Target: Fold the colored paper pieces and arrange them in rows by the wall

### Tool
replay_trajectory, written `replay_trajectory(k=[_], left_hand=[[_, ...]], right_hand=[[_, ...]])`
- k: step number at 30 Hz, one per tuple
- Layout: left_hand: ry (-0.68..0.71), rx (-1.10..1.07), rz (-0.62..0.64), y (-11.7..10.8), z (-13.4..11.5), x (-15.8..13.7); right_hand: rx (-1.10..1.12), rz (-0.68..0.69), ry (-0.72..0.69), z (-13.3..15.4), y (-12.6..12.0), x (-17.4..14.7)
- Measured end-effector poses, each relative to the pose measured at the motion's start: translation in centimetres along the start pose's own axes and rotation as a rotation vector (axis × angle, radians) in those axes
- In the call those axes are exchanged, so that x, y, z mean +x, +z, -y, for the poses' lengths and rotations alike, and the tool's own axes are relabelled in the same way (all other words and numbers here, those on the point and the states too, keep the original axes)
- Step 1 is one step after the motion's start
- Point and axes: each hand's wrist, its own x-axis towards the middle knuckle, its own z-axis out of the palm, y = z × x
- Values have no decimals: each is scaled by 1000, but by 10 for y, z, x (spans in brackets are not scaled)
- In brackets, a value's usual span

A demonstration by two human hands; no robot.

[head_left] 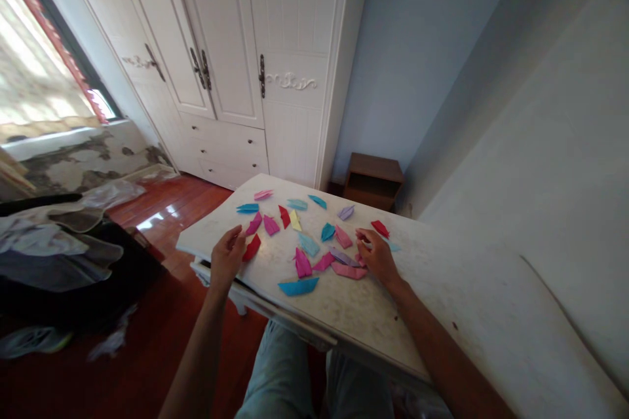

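White table (393,340), surface stained and speckled, a few small dark spots near the right forearm. Folded paper pieces (303,263) scattered across its far-left and middle part: pink, magenta, red, blue, light blue, lilac, one pale yellow; some overlap near the right hand (377,255). Right hand is above the table by that cluster, fingers half curled, thumb near fingertips; can't tell if it has hold of a piece. Left hand (228,252) at the table's left edge, fingers loosely bent, just beside a red paper piece (252,248); can't tell whether it grips anything. Room: white wardrobe (295,26) with dark handles and drawers behind the table, brown nightstand (376,167) in the corner, pale blue-grey wall (417,33). Left side: curtain (39,46) at a window, peeling wall below, glossy red-brown floor (171,222), pile of cloth (54,262) on something black. Person's light trousers (278,373) under the table edge.
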Motion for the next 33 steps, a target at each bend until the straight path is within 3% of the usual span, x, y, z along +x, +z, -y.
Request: replay_trajectory(k=[6,10,13,25,33], left_hand=[[108,127,-63,-13,1,-12],[283,320,156,-15,8,-19],[350,338,310,-14,14,-16],[327,105,553,8,-1,-21],[192,28,406,26,5,-16]], right_hand=[[29,38,35,-2,1,-1],[-12,54,1,-2,2,-1],[-62,84,-80,-2,2,-1],[-139,179,-136,-6,4,-2],[-297,154,-184,7,9,3]])
